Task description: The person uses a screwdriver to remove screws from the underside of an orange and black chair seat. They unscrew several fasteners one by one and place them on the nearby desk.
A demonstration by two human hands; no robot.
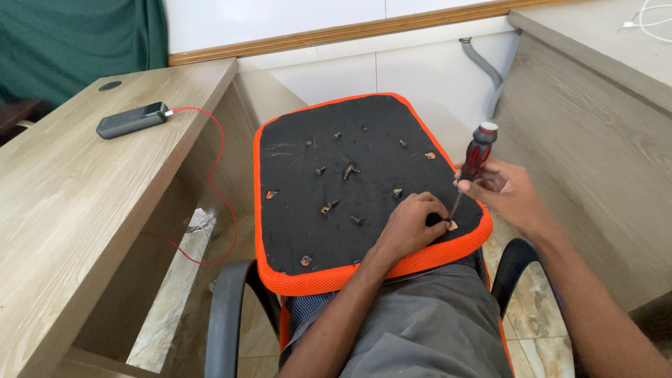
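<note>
Packages: none showing.
Labels, signs: none showing.
Screens: one possible, a flat dark grey rectangular device (131, 120) lying on the wooden desk (63, 203) at left, small display end facing right, red cable (213, 133) plugging into that end; display reading dark.

Head camera, steep downward view, close over lap

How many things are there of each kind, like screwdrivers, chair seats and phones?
Screwdriver, held in the right hand: 1
Upturned chair seat, black with an orange rim, touched by the left hand: 1
Dark phone-like device on the desk: 1
Red cable: 1
Total: 4
</note>
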